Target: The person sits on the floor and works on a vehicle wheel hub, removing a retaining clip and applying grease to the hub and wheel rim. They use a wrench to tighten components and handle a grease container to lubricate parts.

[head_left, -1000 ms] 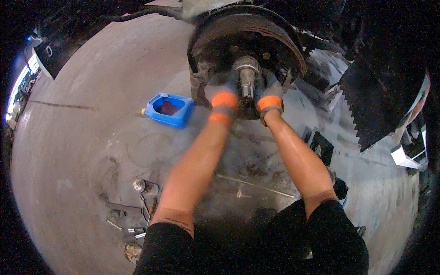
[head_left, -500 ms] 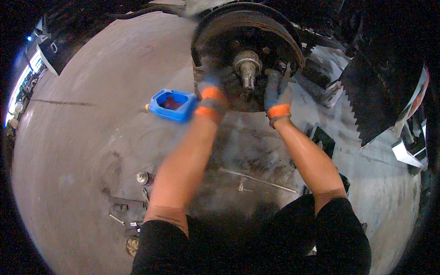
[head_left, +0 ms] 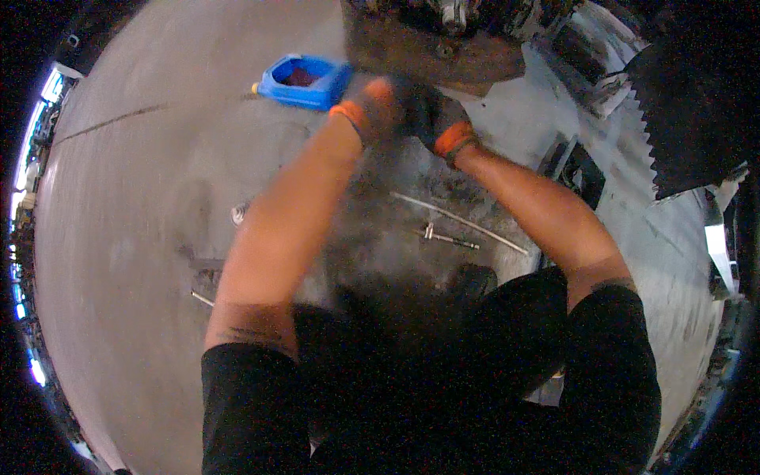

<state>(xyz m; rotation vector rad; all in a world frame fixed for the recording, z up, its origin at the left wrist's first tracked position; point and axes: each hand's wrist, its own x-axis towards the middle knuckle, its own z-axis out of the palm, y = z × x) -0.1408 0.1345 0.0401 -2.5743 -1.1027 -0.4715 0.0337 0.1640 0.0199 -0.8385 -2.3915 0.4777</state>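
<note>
My left hand (head_left: 381, 109) and my right hand (head_left: 438, 117) wear dark work gloves with orange cuffs. They are close together, seemingly touching, over the floor below the wheel hub (head_left: 455, 17). Motion blur and dark gloves hide the fingers, so I cannot make out whether anything is between them. Just left of my left hand lies a blue plastic jug (head_left: 331, 93) with its upper side cut away and dark reddish liquid inside. Only the lower part of the hub shows at the top edge, above a brown flat sheet (head_left: 396, 59).
A long thin rod (head_left: 467, 221) and a ratchet-like tool (head_left: 451, 239) lie on the floor before my knees. A can (head_left: 239, 214) and a wrench (head_left: 203, 298) are partly behind my left arm. At right hangs a dark flap with a jagged edge (head_left: 673, 127).
Both hands have left the wheel hub and come together, lower and nearer to me. My view has tipped downward, so the drum around the hub is mostly out of sight.
</note>
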